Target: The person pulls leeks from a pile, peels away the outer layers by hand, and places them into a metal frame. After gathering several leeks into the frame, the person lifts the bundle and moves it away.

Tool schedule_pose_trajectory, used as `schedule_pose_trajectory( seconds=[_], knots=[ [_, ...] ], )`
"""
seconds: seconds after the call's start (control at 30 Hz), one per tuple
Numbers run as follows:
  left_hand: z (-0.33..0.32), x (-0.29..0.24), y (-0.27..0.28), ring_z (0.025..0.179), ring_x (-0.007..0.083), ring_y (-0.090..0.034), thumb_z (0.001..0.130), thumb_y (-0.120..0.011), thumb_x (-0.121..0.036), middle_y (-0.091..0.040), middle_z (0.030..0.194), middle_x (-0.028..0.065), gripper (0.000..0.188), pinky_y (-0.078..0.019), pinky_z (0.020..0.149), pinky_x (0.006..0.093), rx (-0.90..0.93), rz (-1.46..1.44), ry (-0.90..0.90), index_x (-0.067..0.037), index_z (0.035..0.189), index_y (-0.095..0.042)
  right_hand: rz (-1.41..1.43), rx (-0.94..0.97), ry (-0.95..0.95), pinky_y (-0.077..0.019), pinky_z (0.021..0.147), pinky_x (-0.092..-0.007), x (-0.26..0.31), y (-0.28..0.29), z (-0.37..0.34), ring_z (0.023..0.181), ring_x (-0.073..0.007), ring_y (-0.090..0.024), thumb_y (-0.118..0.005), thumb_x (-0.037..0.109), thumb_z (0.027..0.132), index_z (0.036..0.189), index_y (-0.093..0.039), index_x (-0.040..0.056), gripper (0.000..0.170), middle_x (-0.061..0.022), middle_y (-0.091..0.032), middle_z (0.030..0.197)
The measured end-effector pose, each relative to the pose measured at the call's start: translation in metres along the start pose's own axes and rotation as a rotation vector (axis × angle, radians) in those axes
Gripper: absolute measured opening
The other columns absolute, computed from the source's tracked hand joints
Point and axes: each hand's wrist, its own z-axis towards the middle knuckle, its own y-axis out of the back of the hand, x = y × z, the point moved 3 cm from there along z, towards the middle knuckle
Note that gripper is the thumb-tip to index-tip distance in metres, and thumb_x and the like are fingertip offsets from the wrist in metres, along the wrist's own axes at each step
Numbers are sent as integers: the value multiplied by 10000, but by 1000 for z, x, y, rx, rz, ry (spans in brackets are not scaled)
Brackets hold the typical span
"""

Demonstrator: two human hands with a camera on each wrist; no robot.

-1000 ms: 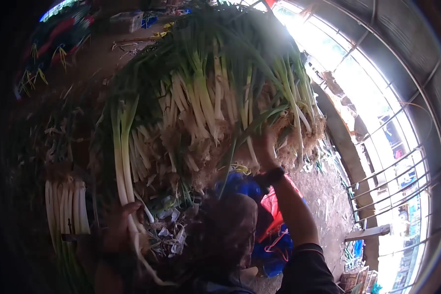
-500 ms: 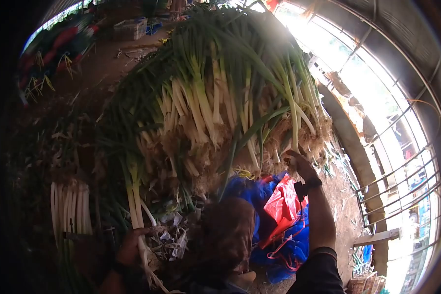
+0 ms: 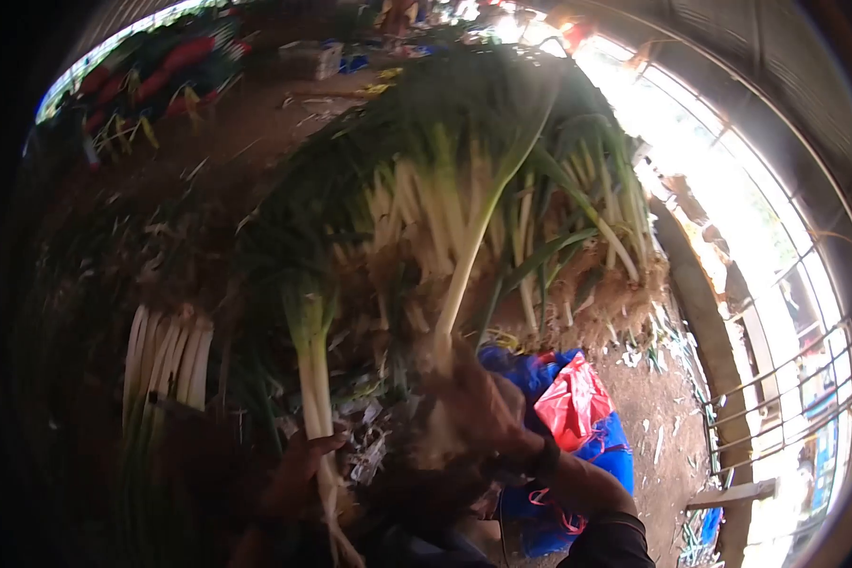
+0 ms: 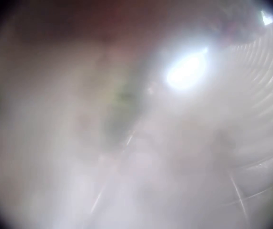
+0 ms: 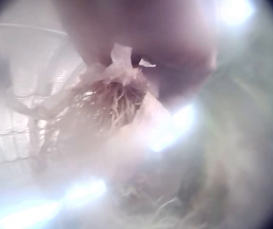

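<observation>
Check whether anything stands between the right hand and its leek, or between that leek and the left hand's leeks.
Nothing visible does. The right hand grips its leek near the roots; the gap across to the leeks in the left hand looks open, with peelings apparently lying lower.

On my head feed: brown earth floor (image 3: 672,417), pale scraps (image 3: 631,358) strewn at right. Low wall (image 3: 699,275) runs along that side; beyond it, a barred opening (image 3: 734,185), glare so strong I lose most detail outside. Grey roof (image 3: 795,57) at upper right. Pale crate (image 3: 308,62) far back. Left edge dark; I make out little.
</observation>
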Motion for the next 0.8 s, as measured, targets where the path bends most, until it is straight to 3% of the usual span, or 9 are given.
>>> schedule_pose_trajectory(
  seconds=[0.13,0.2,0.27,0.37,0.47,0.53,0.67,0.73,0.8],
  knots=[
    [-8,37,16,842,126,-614,862,-669,-140,-636,878,37,284,-503,691,262,74,241,-287,-5,1102,-602,46,70,-217,-519,785,-364,-46,-96,-62,950,-222,-639,-631,117,889,1423,-307,-12,637,-209,-650,1053],
    [-19,49,15,799,136,-621,846,-695,-131,-639,848,33,268,-507,679,269,53,-6,-33,-1,1067,-616,-70,232,-125,-494,734,-320,-96,-133,-96,834,-152,-561,-613,56,886,1204,-477,-14,353,-74,-534,889],
    [-13,71,25,779,140,-623,834,-711,-124,-639,837,38,267,-509,674,270,11,-100,76,0,1053,-621,242,244,-505,-498,735,-349,-88,-141,-104,834,-229,-582,-607,34,855,965,-590,-27,127,-117,-542,864],
    [14,123,56,730,147,-624,863,-676,-138,-641,818,47,234,-506,648,274,22,-26,19,-8,1052,-630,177,344,-101,-504,725,-359,-77,-131,-103,812,-276,-589,-603,29,844,931,-607,-16,98,-113,-555,848],
    [6,109,55,704,146,-618,901,-630,-153,-639,804,53,202,-502,628,279,49,166,-142,-6,1039,-638,-15,565,-334,-544,750,-344,-68,-117,-94,917,-206,-664,-580,107,896,1350,-466,10,478,-155,-657,1117],
    [-15,69,41,707,143,-614,897,-634,-149,-635,800,54,193,-502,628,282,44,200,-159,5,1012,-643,-776,226,-152,-477,905,-424,-28,-102,-81,1088,-321,-584,-619,91,845,1327,-476,90,503,-122,-590,1181],
    [-69,-6,28,805,174,-633,837,-723,-133,-665,852,49,342,-503,742,308,37,64,113,3,1130,-610,-1046,93,546,-357,1066,-487,9,-116,-39,1286,-322,-471,-611,112,839,1373,-474,128,552,-116,-517,1362],
    [-102,-41,24,900,229,-623,875,-693,-201,-664,946,84,368,-482,841,349,357,811,-804,-23,1182,-595,-968,444,830,-226,1152,-512,27,-142,-22,1370,-304,-377,-644,165,816,1392,-456,127,607,-116,-448,1440],
    [-130,-62,29,1024,275,-599,922,-634,-224,-635,1058,131,328,-450,915,375,349,936,-743,-50,1197,-597,-830,505,964,-364,1097,-474,53,-166,-11,1294,-305,-481,-679,169,772,1374,-488,121,633,-124,-518,1382]
  ],
)
